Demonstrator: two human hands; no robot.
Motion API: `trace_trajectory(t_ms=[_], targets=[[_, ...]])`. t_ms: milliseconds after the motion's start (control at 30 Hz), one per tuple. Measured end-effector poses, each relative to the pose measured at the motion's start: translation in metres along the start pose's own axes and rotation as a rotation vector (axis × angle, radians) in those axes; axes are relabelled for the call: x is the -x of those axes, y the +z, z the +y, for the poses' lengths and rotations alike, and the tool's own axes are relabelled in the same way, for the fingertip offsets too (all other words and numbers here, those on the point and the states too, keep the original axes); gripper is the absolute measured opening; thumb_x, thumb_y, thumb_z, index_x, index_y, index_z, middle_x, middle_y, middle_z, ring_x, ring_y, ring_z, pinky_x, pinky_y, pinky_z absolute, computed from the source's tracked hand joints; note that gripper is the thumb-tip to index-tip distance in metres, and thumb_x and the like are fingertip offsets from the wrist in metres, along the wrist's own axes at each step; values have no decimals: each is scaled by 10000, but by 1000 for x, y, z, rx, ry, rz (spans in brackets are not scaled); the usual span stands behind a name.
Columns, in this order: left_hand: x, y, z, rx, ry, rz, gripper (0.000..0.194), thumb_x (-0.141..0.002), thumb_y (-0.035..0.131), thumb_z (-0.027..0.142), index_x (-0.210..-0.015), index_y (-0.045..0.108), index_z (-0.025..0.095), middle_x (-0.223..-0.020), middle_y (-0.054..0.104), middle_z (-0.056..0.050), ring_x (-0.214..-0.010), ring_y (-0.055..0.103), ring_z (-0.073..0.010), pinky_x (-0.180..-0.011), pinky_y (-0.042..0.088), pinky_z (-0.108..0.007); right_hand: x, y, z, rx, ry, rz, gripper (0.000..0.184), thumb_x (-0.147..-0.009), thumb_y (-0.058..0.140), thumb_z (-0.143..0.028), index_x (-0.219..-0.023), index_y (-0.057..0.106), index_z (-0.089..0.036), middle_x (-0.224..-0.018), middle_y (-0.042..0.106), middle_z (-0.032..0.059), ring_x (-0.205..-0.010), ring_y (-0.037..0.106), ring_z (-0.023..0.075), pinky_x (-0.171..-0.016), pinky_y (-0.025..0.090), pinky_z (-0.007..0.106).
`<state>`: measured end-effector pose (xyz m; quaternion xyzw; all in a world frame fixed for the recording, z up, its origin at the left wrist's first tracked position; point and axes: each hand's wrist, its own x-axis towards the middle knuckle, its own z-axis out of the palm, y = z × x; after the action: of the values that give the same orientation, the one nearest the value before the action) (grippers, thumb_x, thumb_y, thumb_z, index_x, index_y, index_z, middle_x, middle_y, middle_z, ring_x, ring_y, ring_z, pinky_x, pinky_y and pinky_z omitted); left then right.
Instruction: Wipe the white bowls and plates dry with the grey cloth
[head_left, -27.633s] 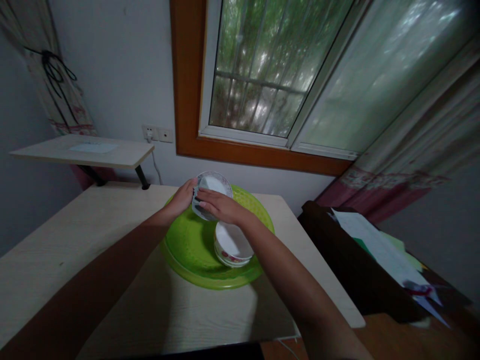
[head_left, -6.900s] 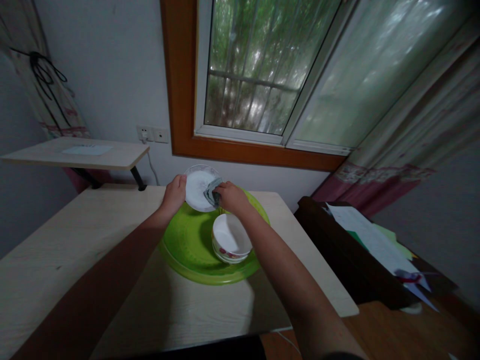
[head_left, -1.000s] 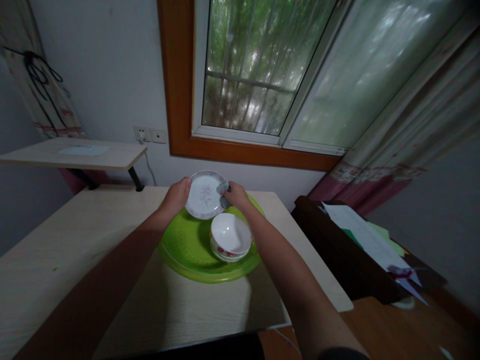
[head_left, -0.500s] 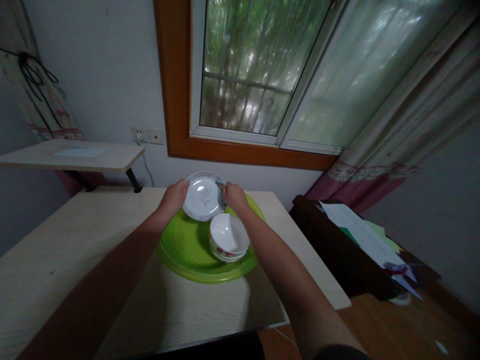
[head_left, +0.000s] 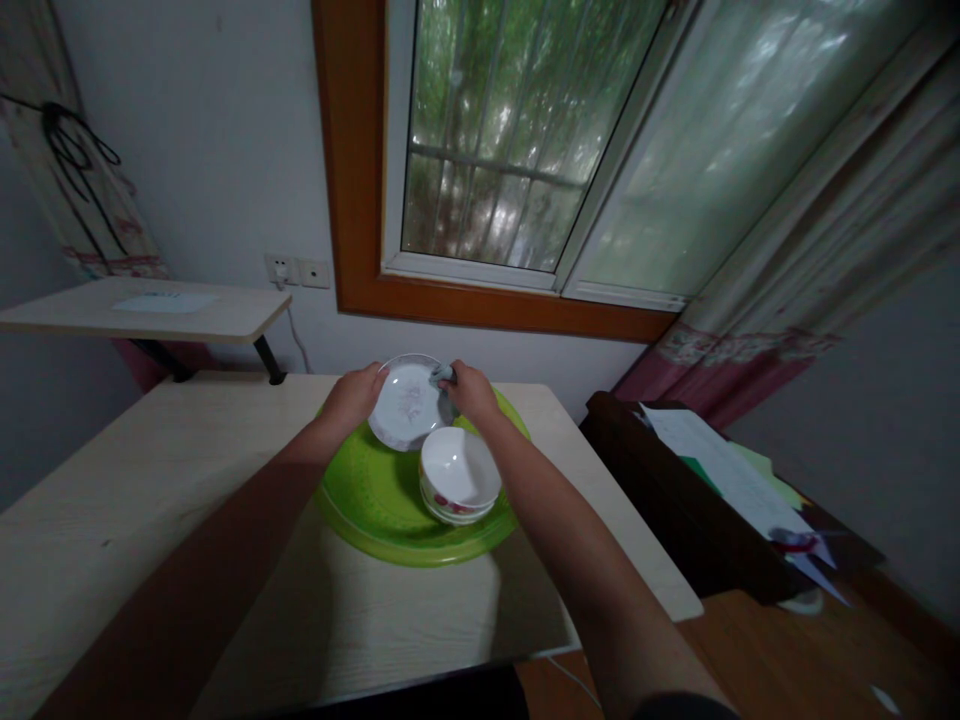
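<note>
A white plate (head_left: 409,403) with a patterned rim is tilted up over the far part of a green basin (head_left: 375,500). My left hand (head_left: 356,397) is closed on the plate's left edge, thumb on the rim. At the right rim my right hand (head_left: 472,390) pinches a grey-green cloth (head_left: 442,375) against the plate; its fingers are partly hidden behind the rim. Just below the plate, stacked white bowls (head_left: 460,470) with a red flower pattern stand inside the basin, close to my right forearm.
The basin rests on a pale wooden table (head_left: 405,630). A raised shelf (head_left: 150,310) with a paper sheet stands at the left back. To the right is a dark brown piece of furniture (head_left: 660,500) with papers (head_left: 735,470) on it. A window is behind.
Over the last second the plate has dipped slightly toward the basin, with both hands still on it. Earlier, the cloth was on the plate's face; now it is at the right rim.
</note>
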<state>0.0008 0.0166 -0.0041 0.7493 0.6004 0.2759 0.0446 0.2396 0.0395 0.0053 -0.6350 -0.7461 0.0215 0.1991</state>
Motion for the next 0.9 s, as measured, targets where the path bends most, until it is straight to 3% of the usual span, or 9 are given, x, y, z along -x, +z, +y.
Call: trace_trajectory(t_ms=[300, 600, 800, 900], targets=[[1, -1, 3, 12, -13, -25, 493, -1011, 263, 468, -1079, 659, 183, -979, 734, -130, -865, 659, -232, -765, 438, -315, 6, -12, -12, 130, 39, 23, 429, -1011, 416, -505, -1101, 669, -170, -1043, 729, 191, -964, 689, 286, -808, 463, 333], [-3, 3, -6, 65, -70, 18, 483, -1005, 271, 465, -991, 659, 177, -948, 728, -129, -856, 659, -231, -764, 449, -319, -2, -12, 1, -46, 140, 152, 384, -1026, 394, -450, -1088, 664, -184, -1008, 729, 116, -907, 661, 223, -757, 416, 273], [-4, 4, -10, 35, -96, 39, 465, -1005, 270, 447, -971, 646, 175, -924, 718, -134, -859, 656, -235, -770, 445, -324, -5, -10, 4, -145, -14, 322, 279, -963, 522, -400, -972, 689, -176, -1050, 614, 95, -974, 573, 195, -874, 413, 270], [-3, 4, -9, 59, -111, 38, 456, -1000, 275, 440, -968, 644, 173, -921, 715, -135, -863, 654, -238, -777, 449, -327, -4, -7, -3, -251, -96, 273, 254, -936, 566, -397, -1018, 670, -179, -1037, 598, 77, -933, 569, 180, -859, 429, 270]])
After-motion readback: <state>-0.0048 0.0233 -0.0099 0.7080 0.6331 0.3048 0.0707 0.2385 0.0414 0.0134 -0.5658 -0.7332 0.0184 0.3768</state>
